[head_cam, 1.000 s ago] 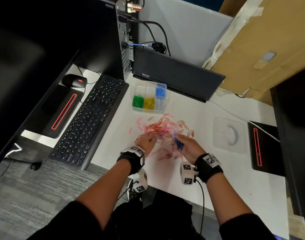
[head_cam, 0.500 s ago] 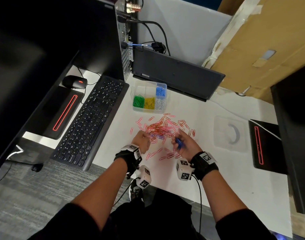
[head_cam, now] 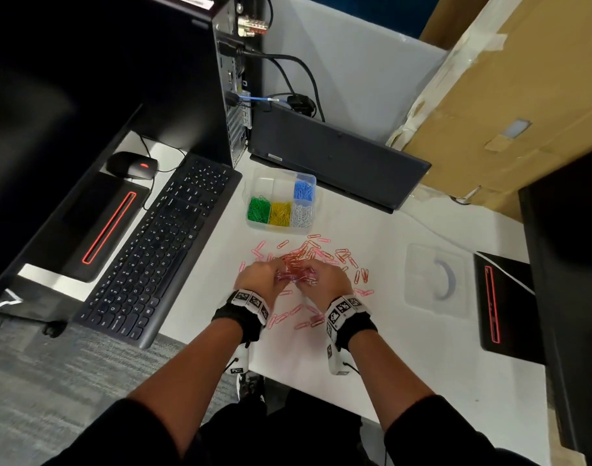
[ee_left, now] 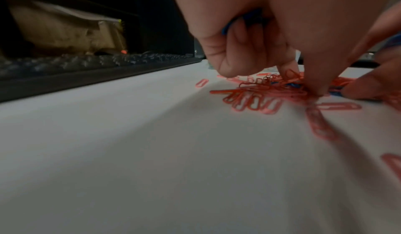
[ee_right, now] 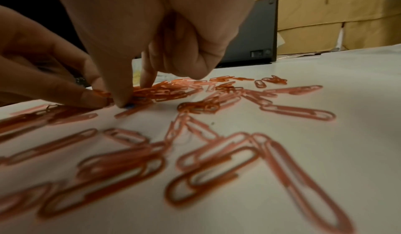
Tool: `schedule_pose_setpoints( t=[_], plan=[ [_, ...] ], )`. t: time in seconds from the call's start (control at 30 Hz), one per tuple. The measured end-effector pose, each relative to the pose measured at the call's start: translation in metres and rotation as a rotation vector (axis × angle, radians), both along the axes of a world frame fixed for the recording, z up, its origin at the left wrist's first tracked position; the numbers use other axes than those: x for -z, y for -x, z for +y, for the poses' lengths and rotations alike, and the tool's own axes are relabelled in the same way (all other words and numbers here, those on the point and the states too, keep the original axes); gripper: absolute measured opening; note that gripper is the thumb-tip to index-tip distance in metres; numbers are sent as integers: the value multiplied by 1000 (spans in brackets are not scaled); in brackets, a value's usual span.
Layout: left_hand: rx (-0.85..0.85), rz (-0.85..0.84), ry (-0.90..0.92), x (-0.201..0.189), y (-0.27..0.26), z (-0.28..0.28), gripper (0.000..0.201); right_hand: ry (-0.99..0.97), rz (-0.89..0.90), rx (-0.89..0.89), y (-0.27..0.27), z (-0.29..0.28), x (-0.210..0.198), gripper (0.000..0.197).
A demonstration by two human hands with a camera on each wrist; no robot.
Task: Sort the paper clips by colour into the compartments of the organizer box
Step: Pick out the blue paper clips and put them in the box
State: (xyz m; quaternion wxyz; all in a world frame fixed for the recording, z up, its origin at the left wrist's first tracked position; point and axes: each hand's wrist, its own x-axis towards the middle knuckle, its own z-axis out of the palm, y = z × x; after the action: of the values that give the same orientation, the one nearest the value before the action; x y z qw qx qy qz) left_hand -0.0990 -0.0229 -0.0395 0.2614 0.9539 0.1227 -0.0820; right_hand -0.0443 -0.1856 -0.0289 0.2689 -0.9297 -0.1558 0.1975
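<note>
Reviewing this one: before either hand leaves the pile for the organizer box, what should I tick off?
1. Blue compartment of the organizer box uncovered: ok.
2. Left hand grips blue clips in its curled fingers: ok.
3. Right hand has pinched the single blue clip under its thumb tip: cannot tell.
4. That clip free of the red clips: cannot tell.
5. Empty compartments left for red: ok.
</note>
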Motion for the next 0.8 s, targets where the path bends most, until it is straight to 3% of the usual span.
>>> schedule_pose_setpoints(
  t=[0.2,0.47,0.7,0.8],
  plan=[
    [-8,91,135,-2,-9,3,18,23,-8,-75,-8,0,-1,17],
    [-71,119,255,-7,-16,27,21,-271,149,212,-20,-27,2,11],
    [-104,118,206,-16,-15,35,19,-40,127,207,-12,-42,2,6],
    [-106,137,170,-18,-13,34,14,-15,61,66,-6,-32,-3,8]
  ],
)
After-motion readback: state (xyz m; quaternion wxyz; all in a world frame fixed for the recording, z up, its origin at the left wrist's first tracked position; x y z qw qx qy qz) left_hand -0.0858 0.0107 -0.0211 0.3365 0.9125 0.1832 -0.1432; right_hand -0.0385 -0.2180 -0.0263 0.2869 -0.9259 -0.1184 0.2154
